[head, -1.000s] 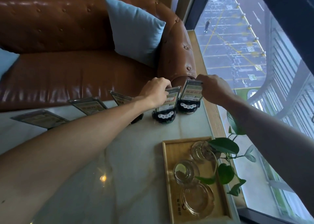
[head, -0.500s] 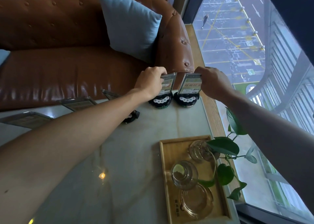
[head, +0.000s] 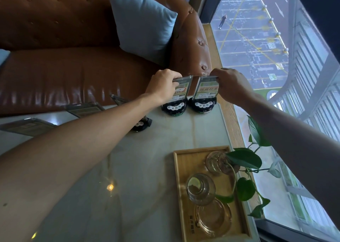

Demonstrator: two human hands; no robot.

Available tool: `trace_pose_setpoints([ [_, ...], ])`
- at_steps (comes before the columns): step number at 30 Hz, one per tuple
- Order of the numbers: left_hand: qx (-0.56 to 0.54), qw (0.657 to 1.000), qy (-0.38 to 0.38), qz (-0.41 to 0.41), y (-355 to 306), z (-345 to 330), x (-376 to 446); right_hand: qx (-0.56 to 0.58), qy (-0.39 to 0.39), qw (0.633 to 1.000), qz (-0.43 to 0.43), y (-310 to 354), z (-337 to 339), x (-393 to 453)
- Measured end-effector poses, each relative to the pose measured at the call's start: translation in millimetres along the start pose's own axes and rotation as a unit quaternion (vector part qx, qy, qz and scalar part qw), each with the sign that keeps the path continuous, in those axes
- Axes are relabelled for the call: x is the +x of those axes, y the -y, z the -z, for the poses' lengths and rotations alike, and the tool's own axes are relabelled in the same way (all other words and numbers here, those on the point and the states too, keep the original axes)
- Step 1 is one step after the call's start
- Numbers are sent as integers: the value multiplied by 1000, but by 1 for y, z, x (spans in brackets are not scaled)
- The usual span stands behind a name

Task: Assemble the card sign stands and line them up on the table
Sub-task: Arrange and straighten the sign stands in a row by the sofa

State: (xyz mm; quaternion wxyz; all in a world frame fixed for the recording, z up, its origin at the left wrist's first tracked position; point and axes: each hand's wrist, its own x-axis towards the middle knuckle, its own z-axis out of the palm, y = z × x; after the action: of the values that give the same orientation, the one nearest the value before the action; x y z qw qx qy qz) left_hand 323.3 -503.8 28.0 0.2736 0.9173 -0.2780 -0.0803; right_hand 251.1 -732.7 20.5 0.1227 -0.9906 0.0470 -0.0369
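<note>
Two card sign stands stand side by side at the far edge of the pale marble table (head: 165, 161), each a clear card holder on a round black base. My left hand (head: 162, 85) pinches the top of the left stand (head: 181, 92). My right hand (head: 230, 84) grips the top of the right stand (head: 205, 92). Three more sign stands line the far edge to the left: one (head: 139, 121) mostly hidden behind my left forearm, one (head: 83, 109) further left, and one (head: 25, 127) near the left border.
A wooden tray (head: 181, 170) with glass cups and a glass ashtray (head: 213, 218) sits at the near right. A leafy plant (head: 244, 159) hangs over it. A brown leather sofa (head: 73, 72) with a blue cushion (head: 141, 21) lies beyond the table; a window runs along the right.
Both hands have shifted the two stands toward the table's far edge; the bases now rest side by side on the tabletop. The view has tipped slightly.
</note>
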Motion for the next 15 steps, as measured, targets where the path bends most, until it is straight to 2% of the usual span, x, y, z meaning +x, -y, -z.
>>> trace_pose_setpoints([
  [15, -56, 998, -10, 12, 4, -2, -2, 4, -1, 1000, 7, -7, -1, 1],
])
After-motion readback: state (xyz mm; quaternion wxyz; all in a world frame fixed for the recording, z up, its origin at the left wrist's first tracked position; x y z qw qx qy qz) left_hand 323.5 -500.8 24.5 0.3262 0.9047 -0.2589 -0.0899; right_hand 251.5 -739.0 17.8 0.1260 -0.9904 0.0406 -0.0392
